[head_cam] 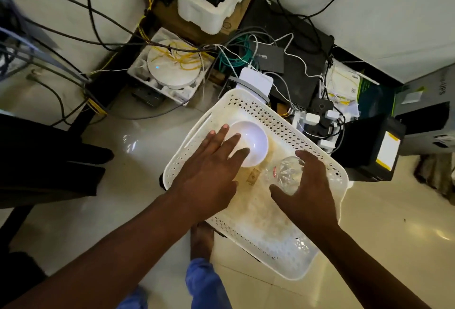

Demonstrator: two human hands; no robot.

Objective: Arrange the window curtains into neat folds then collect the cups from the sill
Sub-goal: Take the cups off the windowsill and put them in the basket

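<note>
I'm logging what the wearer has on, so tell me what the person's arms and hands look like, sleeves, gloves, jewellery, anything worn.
Both arms are bare as far up as the view shows: no sleeves in view. The left hand and right hand wear no gloves, and no rings, watch or bracelets show. The only clothing visible is blue trousers at the bottom, with a bare foot below the arms.

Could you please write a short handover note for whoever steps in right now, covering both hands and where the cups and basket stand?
Left hand: fingers straight, resting on the rim of the white bowl, which sits in the white perforated basket on the floor.
Right hand: fingers curled round the clear glass, held low inside the same basket.
Done: bowl and glass are at the basket. No curtains or sill in view, so the state of the folds cannot be judged.
Left: let go of the glass once it sits steady, check the sill for more cups, and mind the cables behind the basket.
</note>
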